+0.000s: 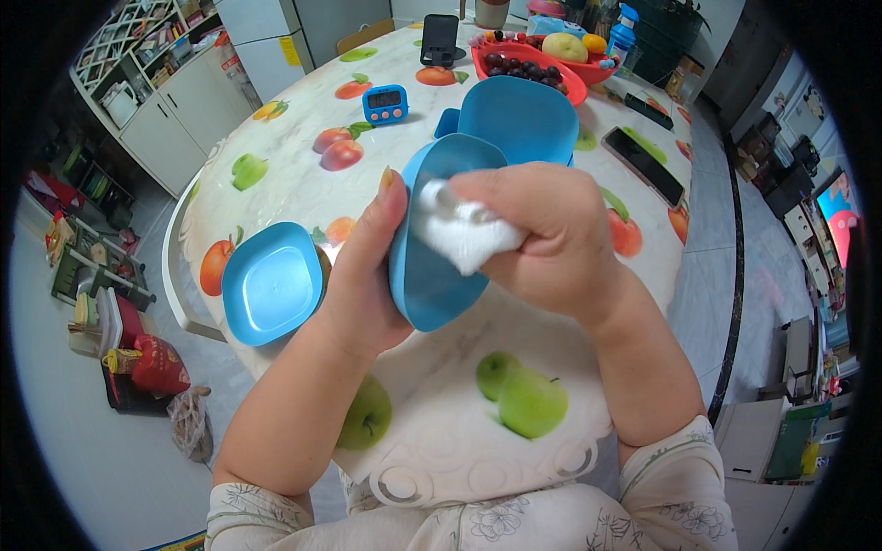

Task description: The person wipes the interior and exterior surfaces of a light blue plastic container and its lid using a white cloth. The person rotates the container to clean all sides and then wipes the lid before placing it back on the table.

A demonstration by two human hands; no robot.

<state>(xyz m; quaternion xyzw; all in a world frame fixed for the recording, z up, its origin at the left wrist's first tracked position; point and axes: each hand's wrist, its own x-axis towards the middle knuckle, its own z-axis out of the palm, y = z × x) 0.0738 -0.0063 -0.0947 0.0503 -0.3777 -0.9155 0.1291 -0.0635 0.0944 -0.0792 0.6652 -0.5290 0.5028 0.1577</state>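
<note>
My left hand [368,275] grips a blue plastic bowl [441,296] by its outer side, thumb up along the rim. The bowl is tilted, its opening turned towards my right hand. Bunched in my right hand [558,234] is a white cloth [468,234], held against or just over the bowl's inside; its upper part is blurred. To the left, a shallow blue dish [272,282] lies on the table. Behind the held bowl stands another blue container [520,117], its lower part hidden by the bowl and my right hand.
A fruit-print cover lies on the table [427,386]. Farther back are a blue digital timer [386,105], a black phone stand [441,41] and a red basket [575,86] of grapes and other fruit. At right lie a smartphone [644,165] and a dark flat device [648,111].
</note>
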